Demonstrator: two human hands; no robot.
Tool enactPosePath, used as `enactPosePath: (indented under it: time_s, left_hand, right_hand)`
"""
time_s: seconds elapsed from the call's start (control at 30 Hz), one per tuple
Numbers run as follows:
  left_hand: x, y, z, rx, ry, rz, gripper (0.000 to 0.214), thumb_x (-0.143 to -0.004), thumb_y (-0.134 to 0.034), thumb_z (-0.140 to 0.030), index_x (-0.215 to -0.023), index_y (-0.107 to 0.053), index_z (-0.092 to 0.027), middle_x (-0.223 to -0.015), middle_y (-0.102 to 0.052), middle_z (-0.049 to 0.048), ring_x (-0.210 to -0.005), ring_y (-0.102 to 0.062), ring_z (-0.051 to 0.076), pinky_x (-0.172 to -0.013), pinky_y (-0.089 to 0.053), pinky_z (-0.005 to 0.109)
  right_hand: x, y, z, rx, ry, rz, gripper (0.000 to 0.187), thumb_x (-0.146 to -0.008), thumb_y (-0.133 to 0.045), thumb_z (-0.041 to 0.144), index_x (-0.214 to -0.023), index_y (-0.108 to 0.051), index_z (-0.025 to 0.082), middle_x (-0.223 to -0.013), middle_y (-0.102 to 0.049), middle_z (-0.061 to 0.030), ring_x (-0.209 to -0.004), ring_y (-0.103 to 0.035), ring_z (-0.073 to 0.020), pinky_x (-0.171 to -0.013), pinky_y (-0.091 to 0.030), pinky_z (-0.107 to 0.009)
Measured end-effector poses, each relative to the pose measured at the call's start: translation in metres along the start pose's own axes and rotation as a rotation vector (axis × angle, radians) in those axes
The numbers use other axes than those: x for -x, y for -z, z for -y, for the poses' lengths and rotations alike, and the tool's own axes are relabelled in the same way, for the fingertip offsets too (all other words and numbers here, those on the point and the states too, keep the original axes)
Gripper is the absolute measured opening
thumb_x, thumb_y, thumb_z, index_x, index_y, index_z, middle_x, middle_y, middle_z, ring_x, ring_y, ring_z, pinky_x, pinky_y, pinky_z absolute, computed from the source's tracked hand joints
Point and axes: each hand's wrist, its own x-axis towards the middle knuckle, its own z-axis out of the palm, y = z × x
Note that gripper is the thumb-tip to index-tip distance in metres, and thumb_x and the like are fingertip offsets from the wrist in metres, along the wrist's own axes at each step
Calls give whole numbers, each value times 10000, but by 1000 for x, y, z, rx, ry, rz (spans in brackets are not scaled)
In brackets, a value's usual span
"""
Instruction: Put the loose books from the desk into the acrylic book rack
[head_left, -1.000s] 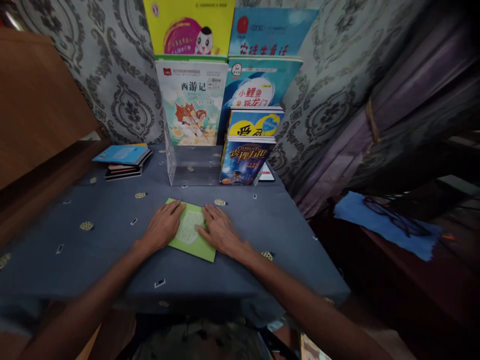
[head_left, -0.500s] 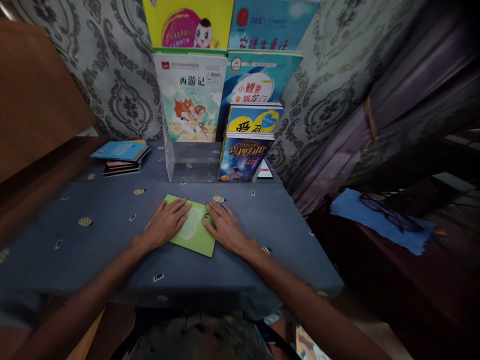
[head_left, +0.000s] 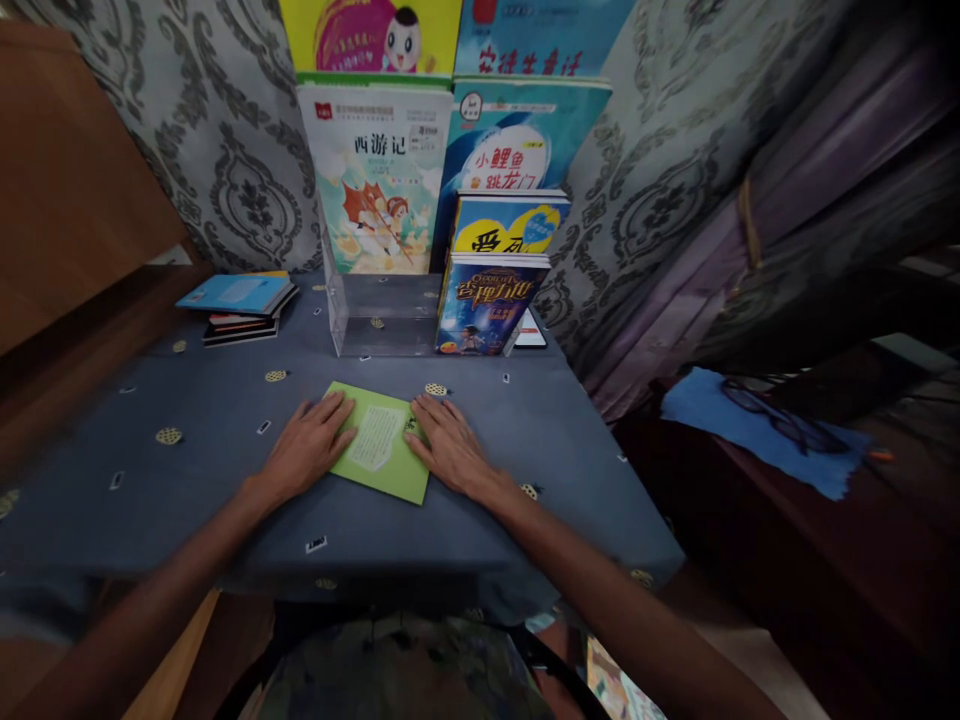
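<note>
A green book [head_left: 379, 445] with a pale text panel lies flat and slightly turned on the cloth-covered table. Across its left edge rests my left hand [head_left: 309, 445], palm down, fingers stretched out. My right hand [head_left: 451, 445] lies on the right edge in the same flat way, its fingers covering part of the dark lettering. Neither hand is closed around the book. Beyond it stands a clear acrylic book rack [head_left: 386, 335], with a blue book [head_left: 487, 305] in its front right slot and a white-covered book [head_left: 382, 190] further back on the left.
A small pile of books [head_left: 240, 300] lies at the back left, beside a brown wooden panel [head_left: 75, 180]. Behind the rack's right side, a phone [head_left: 531, 332] is partly hidden. To the right, glasses [head_left: 787, 420] lie on a blue cloth [head_left: 705, 410].
My left hand has slid left, from the book's text panel to its left edge. The right hand and the book hold about the same place, while the whole view has shifted slightly.
</note>
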Motion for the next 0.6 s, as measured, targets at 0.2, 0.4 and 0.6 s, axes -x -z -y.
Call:
enactPosePath:
  time_s: [0.2, 0.4, 0.6]
  left_hand:
    - [36, -2, -8, 54, -233, -24, 583, -1001, -411, -570, -1474, -478, -236, -1552, -467, 124, -1440, -433, 275, -1181, -361, 495]
    - [32, -4, -1, 17, -330, -25, 571, -999, -389, -590, -1437, -522, -249, -1482, -551, 124, -1370, -520, 273, -1128, -422, 470]
    - [32, -4, 0, -36, -411, -127, 462, -1039, -372, -473, -1338, -603, -209, -1325, -672, 131, -1281, -599, 274, -1034, -499, 412]
  right_hand:
    - [-1, -4, -3, -29, 23, -13, 543, -1006, -434, 365, -1477, -466, 97, -1548, -456, -186, -1482, -362, -273, -1229, -267, -501]
    - [2, -5, -5, -75, 74, -41, 518, -1003, -428, 348, -1471, -487, 133, -1537, -471, -177, -1427, -431, -289, -1190, -331, -519]
    - [8, 1, -3, -104, 47, -47, 477, -1007, -459, 357, -1394, -572, 102, -1480, -529, -186, -1366, -476, -300, -1140, -386, -497]
